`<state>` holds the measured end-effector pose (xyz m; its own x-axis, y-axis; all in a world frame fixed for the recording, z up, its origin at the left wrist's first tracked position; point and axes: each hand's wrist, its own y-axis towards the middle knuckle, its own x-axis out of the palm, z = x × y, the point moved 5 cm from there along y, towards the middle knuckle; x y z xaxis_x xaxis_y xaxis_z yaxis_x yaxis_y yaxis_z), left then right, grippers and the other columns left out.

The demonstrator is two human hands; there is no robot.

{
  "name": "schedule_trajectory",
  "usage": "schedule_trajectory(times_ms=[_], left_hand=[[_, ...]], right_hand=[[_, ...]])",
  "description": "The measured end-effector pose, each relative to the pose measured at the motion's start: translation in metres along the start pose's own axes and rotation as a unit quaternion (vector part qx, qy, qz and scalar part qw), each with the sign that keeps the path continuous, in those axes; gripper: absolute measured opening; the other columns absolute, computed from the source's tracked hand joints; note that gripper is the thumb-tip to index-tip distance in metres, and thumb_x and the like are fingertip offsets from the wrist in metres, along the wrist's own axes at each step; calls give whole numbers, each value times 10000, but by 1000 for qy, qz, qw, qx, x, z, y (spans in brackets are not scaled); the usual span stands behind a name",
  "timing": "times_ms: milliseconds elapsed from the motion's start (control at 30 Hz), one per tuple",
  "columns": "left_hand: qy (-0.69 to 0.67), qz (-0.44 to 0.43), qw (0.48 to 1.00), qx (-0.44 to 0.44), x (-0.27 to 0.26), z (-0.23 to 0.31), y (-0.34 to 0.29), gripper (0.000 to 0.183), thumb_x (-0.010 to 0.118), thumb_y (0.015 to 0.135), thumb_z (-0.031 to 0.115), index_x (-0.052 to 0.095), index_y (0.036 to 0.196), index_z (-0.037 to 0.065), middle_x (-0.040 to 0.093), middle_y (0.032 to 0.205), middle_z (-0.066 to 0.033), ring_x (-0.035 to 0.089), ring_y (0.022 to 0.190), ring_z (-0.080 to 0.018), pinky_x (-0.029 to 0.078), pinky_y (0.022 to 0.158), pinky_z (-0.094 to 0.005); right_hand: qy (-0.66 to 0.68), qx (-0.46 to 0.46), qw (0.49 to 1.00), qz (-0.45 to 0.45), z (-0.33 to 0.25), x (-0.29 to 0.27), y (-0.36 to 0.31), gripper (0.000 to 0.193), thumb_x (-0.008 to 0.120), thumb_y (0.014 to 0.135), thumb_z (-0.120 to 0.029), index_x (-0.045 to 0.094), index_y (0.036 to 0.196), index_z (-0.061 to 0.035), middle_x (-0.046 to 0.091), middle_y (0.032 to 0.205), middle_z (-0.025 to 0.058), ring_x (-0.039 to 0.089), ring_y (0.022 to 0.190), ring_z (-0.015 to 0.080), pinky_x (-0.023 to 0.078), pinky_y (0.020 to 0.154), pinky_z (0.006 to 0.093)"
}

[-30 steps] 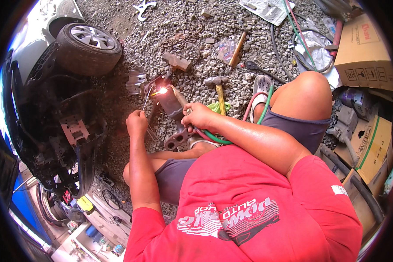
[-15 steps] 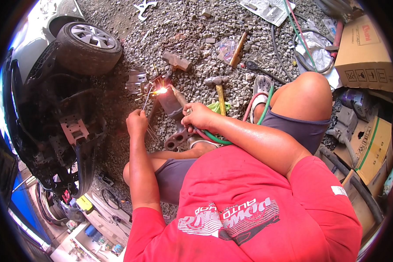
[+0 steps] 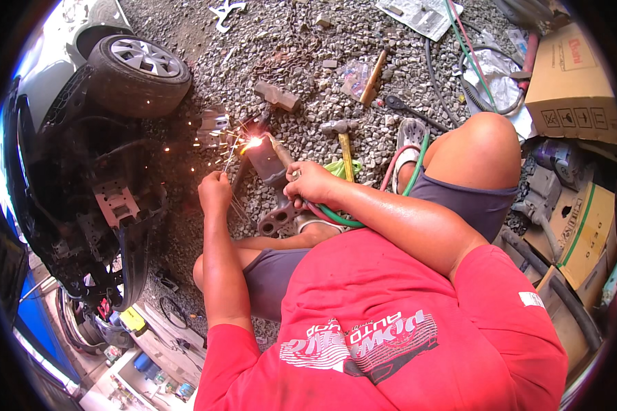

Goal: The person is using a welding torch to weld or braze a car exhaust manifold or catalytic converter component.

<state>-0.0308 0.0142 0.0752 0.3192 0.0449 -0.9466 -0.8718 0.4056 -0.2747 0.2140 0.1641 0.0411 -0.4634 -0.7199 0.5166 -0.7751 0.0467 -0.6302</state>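
Observation:
My right hand point(image 3: 310, 183) is closed around a gas welding torch point(image 3: 280, 152), its tip aimed left at a bright glow. Red and green hoses point(image 3: 343, 219) trail from below that hand. Between the fingers of my left hand point(image 3: 214, 190) is a thin welding rod point(image 3: 230, 160), slanting up toward the same glow. Sparks fly leftward from the upper end of a grey metal exhaust part point(image 3: 266, 166); glare hides the exact point of contact. At the part's near end is a rusty flange with round holes point(image 3: 278, 221), close to my foot.
A sledgehammer head point(image 3: 278, 96) and a yellow-handled hammer point(image 3: 345, 147) lie on the gravel. Left stands a car with its wheel point(image 3: 140, 72) and dark front underparts exposed. A ratchet point(image 3: 411, 109), hoses and a cardboard box point(image 3: 572, 85) are at the right.
The sparks have grown and spread further left, toward the car. Both hands, the torch and the metal part stay nearly in place.

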Motion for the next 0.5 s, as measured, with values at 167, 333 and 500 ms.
schedule_trajectory(times_ms=[167,333,500], left_hand=[[16,12,1000,22,0,2,2,284,675,990,284,816,1105,66,783,1029,-237,753,1024,-430,579,898,-509],[1,17,1000,14,0,0,1,286,677,986,290,818,1110,75,784,1034,-231,752,1028,-430,581,901,-504],[-3,10,1000,10,1,4,0,286,676,985,288,819,1115,77,785,1040,-228,752,1033,-427,582,903,-501]], right_hand=[[-3,4,1000,9,4,-4,4,371,762,884,-3,620,1227,7,709,874,119,719,618,218,527,511,388],[-5,-3,1000,2,1,-2,2,386,759,892,-5,607,1246,7,711,885,122,718,617,215,525,514,385],[0,9,1000,-4,2,-3,3,396,745,901,12,590,1265,5,712,884,123,696,595,208,513,506,380]])
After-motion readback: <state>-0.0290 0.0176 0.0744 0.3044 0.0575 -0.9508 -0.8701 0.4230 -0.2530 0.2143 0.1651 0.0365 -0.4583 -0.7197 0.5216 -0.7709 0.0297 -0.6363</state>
